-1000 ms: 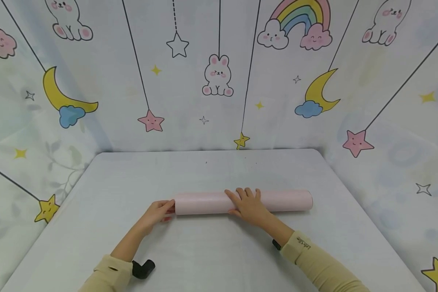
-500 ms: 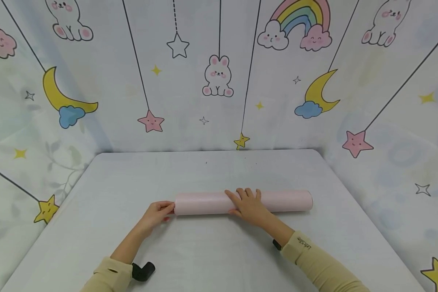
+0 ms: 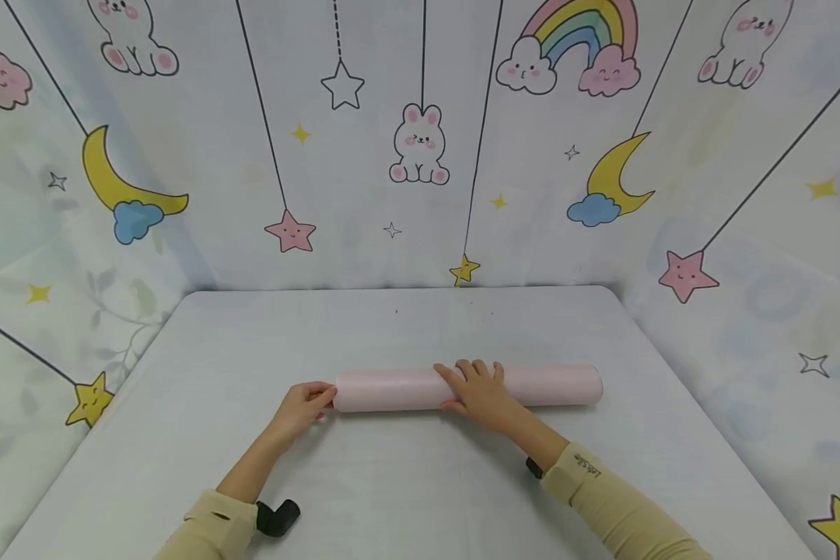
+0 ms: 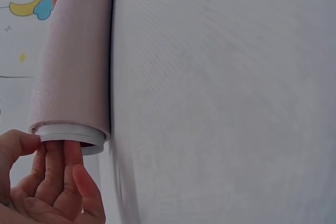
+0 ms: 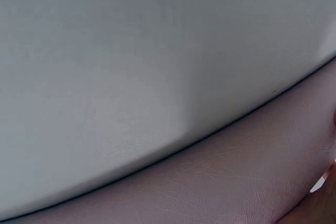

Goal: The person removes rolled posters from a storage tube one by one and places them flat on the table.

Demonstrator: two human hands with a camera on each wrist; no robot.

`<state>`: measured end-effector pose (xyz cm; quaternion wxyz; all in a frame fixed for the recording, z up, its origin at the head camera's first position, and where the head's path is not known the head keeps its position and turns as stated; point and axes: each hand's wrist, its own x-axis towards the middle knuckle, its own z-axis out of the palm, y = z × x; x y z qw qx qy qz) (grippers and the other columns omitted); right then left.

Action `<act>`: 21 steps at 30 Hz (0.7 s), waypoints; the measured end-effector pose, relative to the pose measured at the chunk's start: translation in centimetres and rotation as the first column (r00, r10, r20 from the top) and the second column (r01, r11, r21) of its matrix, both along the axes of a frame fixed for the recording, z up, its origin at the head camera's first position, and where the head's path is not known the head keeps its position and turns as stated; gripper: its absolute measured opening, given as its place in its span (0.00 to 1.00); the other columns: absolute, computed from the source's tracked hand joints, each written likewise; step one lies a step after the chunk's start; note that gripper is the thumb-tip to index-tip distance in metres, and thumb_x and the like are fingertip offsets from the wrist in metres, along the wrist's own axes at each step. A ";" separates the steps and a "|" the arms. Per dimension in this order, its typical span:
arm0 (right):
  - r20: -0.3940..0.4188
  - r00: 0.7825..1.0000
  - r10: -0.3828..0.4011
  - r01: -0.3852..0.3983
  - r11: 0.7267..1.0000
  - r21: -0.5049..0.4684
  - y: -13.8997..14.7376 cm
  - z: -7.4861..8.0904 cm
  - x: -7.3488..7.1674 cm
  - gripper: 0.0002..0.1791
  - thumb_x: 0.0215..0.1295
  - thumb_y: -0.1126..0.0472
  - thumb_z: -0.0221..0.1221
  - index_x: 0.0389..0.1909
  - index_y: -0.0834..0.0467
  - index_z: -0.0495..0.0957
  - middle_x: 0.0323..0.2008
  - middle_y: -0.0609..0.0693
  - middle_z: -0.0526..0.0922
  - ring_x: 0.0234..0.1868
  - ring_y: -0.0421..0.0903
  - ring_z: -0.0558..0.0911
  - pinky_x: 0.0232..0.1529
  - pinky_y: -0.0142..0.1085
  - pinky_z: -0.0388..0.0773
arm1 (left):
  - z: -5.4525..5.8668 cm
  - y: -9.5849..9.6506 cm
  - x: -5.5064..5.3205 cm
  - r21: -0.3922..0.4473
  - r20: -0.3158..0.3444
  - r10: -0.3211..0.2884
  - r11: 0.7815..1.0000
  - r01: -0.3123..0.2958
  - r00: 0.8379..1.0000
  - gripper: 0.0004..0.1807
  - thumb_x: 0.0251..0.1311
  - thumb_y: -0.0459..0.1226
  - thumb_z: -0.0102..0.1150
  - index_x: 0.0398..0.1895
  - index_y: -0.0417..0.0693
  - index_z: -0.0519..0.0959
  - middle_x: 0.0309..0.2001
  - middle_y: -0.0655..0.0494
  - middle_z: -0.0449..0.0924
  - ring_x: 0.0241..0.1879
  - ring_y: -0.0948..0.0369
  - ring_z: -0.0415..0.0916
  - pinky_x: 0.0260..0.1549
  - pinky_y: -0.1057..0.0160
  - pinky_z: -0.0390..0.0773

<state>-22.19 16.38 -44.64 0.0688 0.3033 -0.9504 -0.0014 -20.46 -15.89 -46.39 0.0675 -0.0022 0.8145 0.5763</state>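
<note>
A long pink roll [image 3: 392,390] with a finely wrinkled, leathery surface lies crosswise on the white table [image 3: 392,482]. In the left wrist view a white ring [image 4: 73,132] juts from its left end. My left hand [image 3: 299,411] pinches this ring, thumb against the outer edge and several fingers reaching into the opening. Over the middle of the roll, my right hand [image 3: 484,397] holds it, fingers spread across the top toward the far side and thumb low on the near side. The right wrist view shows mostly table and pink surface, with a sliver of the hand.
Behind the table hangs a pale cloth backdrop [image 3: 364,171] printed with bunnies, moons and stars, and it continues along both sides. The table's far edge [image 3: 322,290] lies beyond the roll. A black wrist camera [image 3: 278,519] shows beside the left sleeve.
The left hand's fingers have closed in slightly at the roll's left end, with less of the lower fingers visible. The roll and the right hand stay in place.
</note>
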 end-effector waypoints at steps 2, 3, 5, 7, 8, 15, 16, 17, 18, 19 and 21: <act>0.018 1.000 -0.005 0.005 1.000 -0.006 0.2 0.2 0.0 0.35 0.60 0.37 0.49 0.66 0.47 0.59 0.52 0.56 0.68 0.53 0.57 0.67 0.47 0.63 0.56 | 0.1 0.0 0.0 -0.003 0.002 0.011 1.000 -0.011 1.000 0.17 0.64 0.36 0.50 0.47 0.28 0.75 0.38 0.43 0.81 0.36 0.58 0.77 0.28 0.64 0.74; 0.026 1.000 -0.008 0.008 1.000 -0.006 0.3 0.3 0.0 0.35 0.61 0.37 0.49 0.66 0.47 0.58 0.53 0.56 0.68 0.53 0.58 0.66 0.48 0.63 0.56 | 0.1 0.0 0.0 -0.008 0.000 0.013 1.000 -0.013 1.000 0.17 0.65 0.37 0.50 0.47 0.28 0.75 0.38 0.44 0.81 0.36 0.58 0.77 0.28 0.64 0.74; 0.045 0.999 -0.013 0.014 1.000 -0.014 0.6 0.4 0.0 0.35 0.60 0.37 0.50 0.66 0.47 0.58 0.53 0.56 0.68 0.54 0.58 0.66 0.48 0.63 0.55 | 0.1 0.0 0.0 -0.010 0.000 0.018 1.000 -0.018 1.000 0.17 0.65 0.37 0.50 0.47 0.28 0.75 0.38 0.44 0.81 0.36 0.58 0.77 0.28 0.64 0.74; 0.065 0.998 -0.021 0.022 1.000 -0.021 0.9 0.4 0.0 0.35 0.60 0.37 0.50 0.66 0.46 0.58 0.54 0.56 0.67 0.54 0.58 0.66 0.49 0.63 0.54 | 0.2 -0.1 0.0 -0.014 -0.003 0.020 1.000 -0.020 1.000 0.17 0.65 0.37 0.50 0.46 0.29 0.75 0.37 0.44 0.81 0.35 0.57 0.77 0.27 0.64 0.73; 0.069 0.997 -0.022 0.024 0.999 -0.024 1.1 0.4 0.0 0.35 0.60 0.38 0.50 0.66 0.47 0.58 0.53 0.55 0.67 0.54 0.58 0.66 0.49 0.63 0.54 | 0.2 -0.1 0.0 -0.018 -0.004 0.020 1.000 -0.020 1.000 0.17 0.65 0.37 0.49 0.46 0.29 0.75 0.37 0.44 0.81 0.35 0.57 0.76 0.26 0.64 0.73; 0.077 0.997 -0.019 0.024 0.998 -0.062 2.5 0.2 -0.1 0.35 0.59 0.39 0.53 0.65 0.47 0.60 0.52 0.56 0.68 0.54 0.59 0.66 0.49 0.64 0.54 | 0.3 0.0 0.0 -0.036 -0.001 0.031 0.999 -0.031 1.000 0.17 0.65 0.37 0.50 0.47 0.29 0.75 0.38 0.43 0.81 0.35 0.59 0.76 0.26 0.64 0.73; 0.074 0.997 -0.018 0.023 0.998 -0.066 2.7 0.2 -0.1 0.35 0.59 0.38 0.53 0.65 0.47 0.60 0.52 0.56 0.68 0.54 0.59 0.66 0.49 0.64 0.54 | 0.3 0.0 0.0 -0.039 0.001 0.034 0.999 -0.034 0.999 0.17 0.65 0.37 0.50 0.47 0.29 0.75 0.38 0.43 0.81 0.35 0.59 0.76 0.26 0.64 0.73; 0.074 0.997 -0.019 0.024 0.997 -0.069 2.9 0.1 -0.1 0.35 0.58 0.38 0.53 0.65 0.47 0.60 0.52 0.56 0.68 0.54 0.59 0.66 0.49 0.64 0.54 | 0.3 0.0 0.0 -0.044 0.002 0.036 0.998 -0.035 0.999 0.17 0.65 0.37 0.49 0.47 0.29 0.75 0.38 0.43 0.81 0.35 0.59 0.76 0.27 0.64 0.73; 0.070 0.997 -0.018 0.023 0.997 -0.071 3.1 0.1 -0.1 0.35 0.58 0.38 0.53 0.65 0.47 0.60 0.52 0.55 0.68 0.53 0.58 0.66 0.49 0.64 0.54 | 0.3 0.0 0.1 -0.048 0.003 0.036 0.998 -0.036 0.999 0.17 0.65 0.37 0.49 0.47 0.29 0.75 0.38 0.43 0.81 0.35 0.59 0.76 0.27 0.64 0.73; 0.071 0.997 -0.018 0.024 0.997 -0.076 3.2 0.1 -0.1 0.35 0.58 0.38 0.53 0.65 0.47 0.60 0.52 0.55 0.68 0.53 0.58 0.66 0.49 0.64 0.54 | 0.3 0.0 0.1 -0.053 0.002 0.036 0.998 -0.036 0.999 0.17 0.65 0.37 0.49 0.47 0.29 0.75 0.38 0.43 0.81 0.35 0.59 0.76 0.27 0.63 0.73; 0.062 0.998 -0.016 0.021 0.997 -0.081 3.5 0.1 -0.1 0.35 0.58 0.38 0.54 0.65 0.47 0.60 0.51 0.55 0.68 0.53 0.57 0.66 0.48 0.64 0.54 | 0.3 -0.1 0.1 -0.061 -0.003 0.038 0.997 -0.039 0.999 0.17 0.65 0.36 0.49 0.47 0.28 0.75 0.38 0.43 0.81 0.36 0.58 0.76 0.28 0.63 0.73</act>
